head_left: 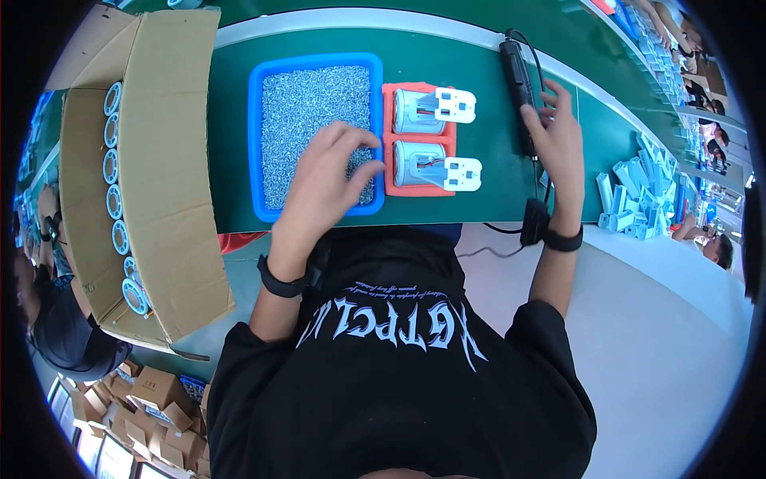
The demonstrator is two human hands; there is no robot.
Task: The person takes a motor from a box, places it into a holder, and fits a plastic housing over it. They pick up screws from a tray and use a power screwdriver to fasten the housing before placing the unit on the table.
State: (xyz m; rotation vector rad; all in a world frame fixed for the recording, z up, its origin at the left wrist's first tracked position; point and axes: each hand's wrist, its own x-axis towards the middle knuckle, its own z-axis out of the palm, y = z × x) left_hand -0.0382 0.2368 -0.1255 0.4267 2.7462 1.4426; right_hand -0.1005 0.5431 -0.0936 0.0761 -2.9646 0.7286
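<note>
My left hand [323,172] is over a blue tray [255,128] full of small silver screws [307,100]. Its fingers are bent, with a gap between thumb and forefinger, and no held item shows. On the right, my right hand [561,140] is open beside a black electric screwdriver [517,76], its thumb overlapping the tool's body. Between the hands, a red-orange foam holder [409,191] cradles two white cylindrical housings, an upper one [415,112] and a lower one [416,164]. Each has a white bracket plate sticking out to the right; some wires show inside.
An open cardboard box [171,160] on the left holds several white ring-shaped parts [114,201]. Loose pale plastic pieces [634,191] are heaped at the right of the green table [479,209]. A black cable [546,188] hangs near my right wrist. Other people work farther off on both sides.
</note>
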